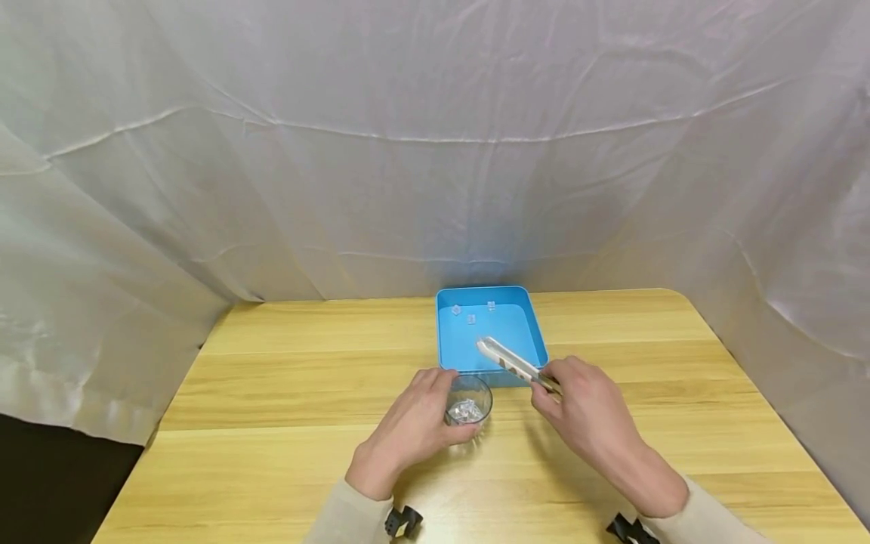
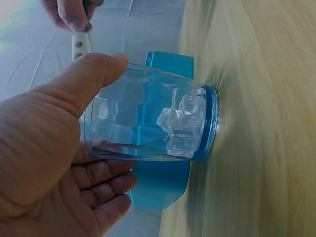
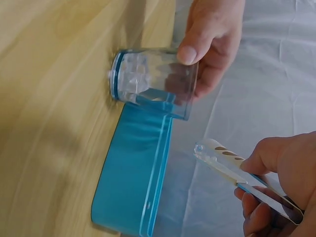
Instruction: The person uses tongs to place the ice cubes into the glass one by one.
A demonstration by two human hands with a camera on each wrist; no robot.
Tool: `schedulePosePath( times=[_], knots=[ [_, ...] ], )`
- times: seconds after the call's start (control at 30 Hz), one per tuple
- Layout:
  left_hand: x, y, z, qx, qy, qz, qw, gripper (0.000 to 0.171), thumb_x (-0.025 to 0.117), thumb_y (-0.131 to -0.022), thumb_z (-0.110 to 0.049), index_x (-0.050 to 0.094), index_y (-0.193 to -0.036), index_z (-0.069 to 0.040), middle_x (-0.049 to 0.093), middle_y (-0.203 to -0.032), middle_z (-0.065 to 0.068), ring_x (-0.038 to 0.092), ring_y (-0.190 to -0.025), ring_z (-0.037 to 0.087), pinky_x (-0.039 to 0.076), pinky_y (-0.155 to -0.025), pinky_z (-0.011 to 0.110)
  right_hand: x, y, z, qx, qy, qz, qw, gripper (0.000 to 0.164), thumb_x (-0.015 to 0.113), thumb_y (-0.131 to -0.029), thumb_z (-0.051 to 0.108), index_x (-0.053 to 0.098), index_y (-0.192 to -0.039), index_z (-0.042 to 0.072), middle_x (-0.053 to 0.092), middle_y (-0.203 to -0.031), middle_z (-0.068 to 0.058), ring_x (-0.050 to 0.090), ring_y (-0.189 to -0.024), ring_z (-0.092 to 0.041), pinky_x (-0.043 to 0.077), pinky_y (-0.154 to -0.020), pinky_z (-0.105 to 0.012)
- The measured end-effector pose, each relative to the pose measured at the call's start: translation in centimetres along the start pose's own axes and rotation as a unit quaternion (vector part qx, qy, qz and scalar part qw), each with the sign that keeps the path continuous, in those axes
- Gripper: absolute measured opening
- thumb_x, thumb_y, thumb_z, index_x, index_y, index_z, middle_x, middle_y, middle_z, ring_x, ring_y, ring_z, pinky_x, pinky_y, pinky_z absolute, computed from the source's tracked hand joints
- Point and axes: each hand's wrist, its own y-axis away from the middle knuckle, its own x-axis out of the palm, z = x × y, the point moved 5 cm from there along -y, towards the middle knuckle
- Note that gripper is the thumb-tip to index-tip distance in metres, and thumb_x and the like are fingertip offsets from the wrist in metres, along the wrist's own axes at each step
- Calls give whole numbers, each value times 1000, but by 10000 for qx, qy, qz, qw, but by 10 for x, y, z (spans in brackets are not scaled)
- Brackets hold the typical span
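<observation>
My left hand (image 1: 416,419) holds a clear drinking glass (image 2: 128,106) near its rim, thumb on one side and fingers on the other. The glass stands upright on the table, with several clear ice-like cubes (image 2: 182,123) at its bottom. In my right hand (image 1: 591,404) is a pair of tongs (image 3: 227,160) with pale, spotted arms, pinched between thumb and fingers. A small clear cube (image 3: 199,149) shows at the tong tips, which hang over the near part of the blue tray (image 1: 537,332).
Three clear cubes lie loose toward the back of the tray, one of them a cube (image 1: 471,319) near its middle. The tray sits at the far edge of the wooden table (image 1: 285,393), just behind the glass. A grey curtain (image 1: 381,189) hangs behind and along the sides.
</observation>
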Motion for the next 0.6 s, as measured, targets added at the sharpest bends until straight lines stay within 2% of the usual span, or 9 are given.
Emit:
schedulePosePath(
  times=[0.17,0.33,0.6],
  knots=[
    [1,-1,0,16,43,-16,10000,80,87,-85,-47,57,-144,-2,65,-136,12,58,-129,28,54,-108,42,-8,9,4,-204,7,-247,9995,6,78,-87,13,75,-89,9,61,-76,3,44,-62,-10,41,-55,-27],
    [1,-1,1,23,27,-51,10000,80,87,-85,-48,56,-144,-2,65,-136,12,58,-128,27,54,-108,42,-13,19,10,-692,56,-515,9963,10,81,-82,12,72,-85,12,54,-72,10,40,-61,-4,38,-53,-22],
    [1,0,0,33,35,-54,10000,80,86,-86,-47,56,-144,-2,65,-136,12,58,-128,27,54,-108,42,-8,34,12,-1300,-35,-850,9879,16,83,-76,11,69,-83,14,53,-72,13,43,-64,-1,42,-54,-21]
  ],
)
